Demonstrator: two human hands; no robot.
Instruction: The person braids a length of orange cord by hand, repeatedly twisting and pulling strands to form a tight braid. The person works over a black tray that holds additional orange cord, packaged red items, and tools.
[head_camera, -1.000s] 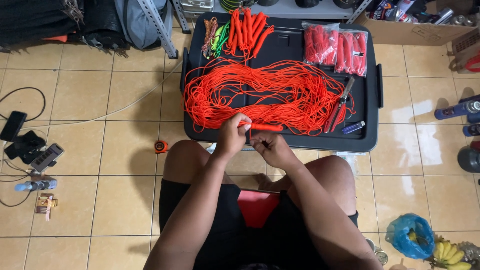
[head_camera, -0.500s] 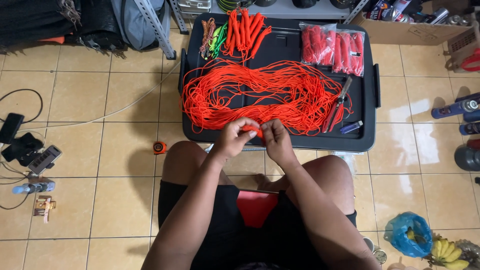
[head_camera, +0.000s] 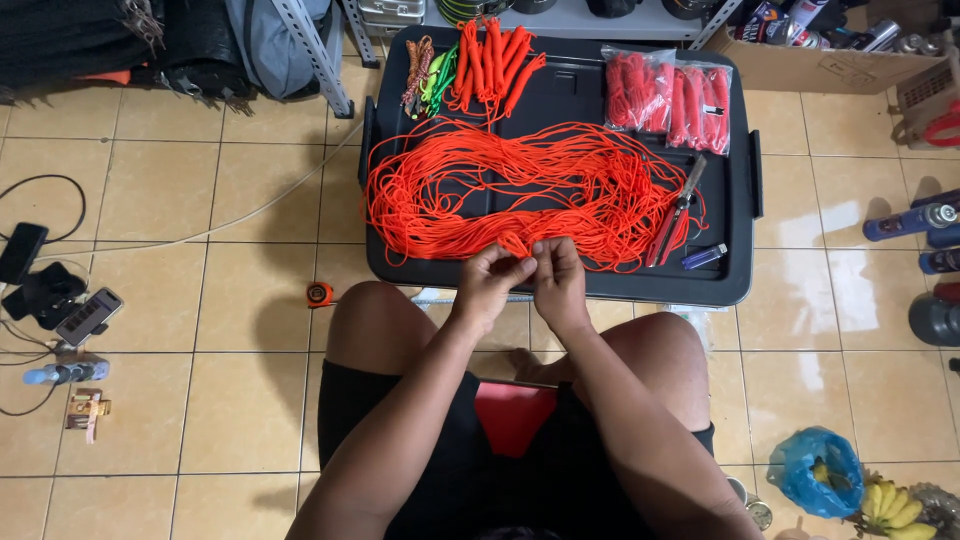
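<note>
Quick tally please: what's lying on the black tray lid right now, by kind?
On the black tray lid:
Loose orange cord pile: 1, both hands pinching its near edge
Orange cord bundles: 1 cluster
Multicolour cord bundles: 1 cluster
Bagged red cord packs: 2
Pliers: 1
Blue lighter: 1
Total: 7

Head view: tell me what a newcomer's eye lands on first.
The big loose tangle of bright orange cord spread over the black tray lid on the tiled floor. At its near edge the left hand and right hand pinch a strand together. Bagged red cord lies at the tray's far right corner.
</note>
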